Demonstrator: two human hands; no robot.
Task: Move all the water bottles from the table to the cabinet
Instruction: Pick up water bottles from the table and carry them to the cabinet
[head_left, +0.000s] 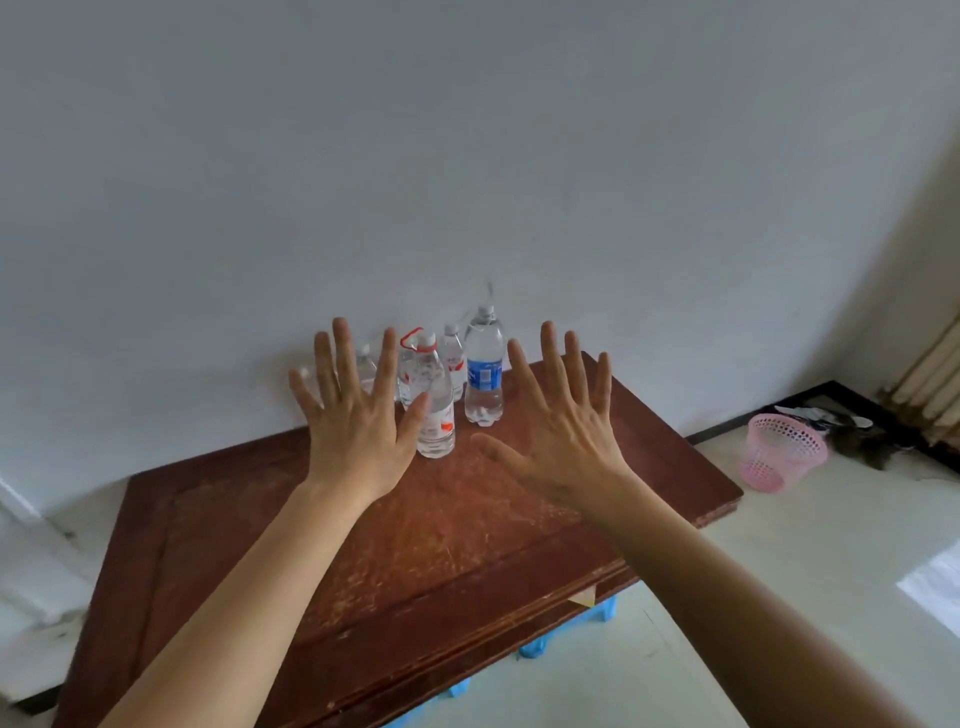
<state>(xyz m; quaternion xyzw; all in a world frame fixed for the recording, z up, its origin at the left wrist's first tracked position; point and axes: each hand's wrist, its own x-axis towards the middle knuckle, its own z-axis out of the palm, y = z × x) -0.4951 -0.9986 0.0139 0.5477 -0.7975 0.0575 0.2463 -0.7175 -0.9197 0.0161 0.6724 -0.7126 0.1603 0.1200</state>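
A sparse home room: worn wooden table (426, 545), bare white wall (467, 156), pink wastebasket (779, 452).

The left hand (353, 421) hides most of a clear bottle (367, 368) behind its fingers

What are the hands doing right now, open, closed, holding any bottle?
Left hand: open, fingers spread, holding nothing, raised in front of the bottles.
Right hand: open, fingers spread, holding nothing, raised over the table.

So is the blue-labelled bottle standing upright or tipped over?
Upright: the blue-labelled bottle stands on its base on the table, cap uppermost.
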